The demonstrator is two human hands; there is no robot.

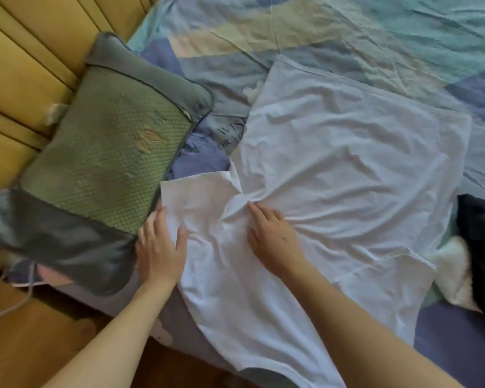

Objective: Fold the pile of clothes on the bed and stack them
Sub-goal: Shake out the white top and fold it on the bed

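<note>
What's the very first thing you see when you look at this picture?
A big white T-shirt spread flat across the middle of the bed. Both hands press on it near the bottom: the left hand on its sleeve, the right hand beside it. A green pillow lies to the left.

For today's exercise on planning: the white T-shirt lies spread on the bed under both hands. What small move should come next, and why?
Probably fold the near sleeve inward. The white T-shirt lies spread, the left hand rests flat on that sleeve beside the pillow, and the right hand presses the bunched cloth at the armpit, anchoring a fold line.
</note>
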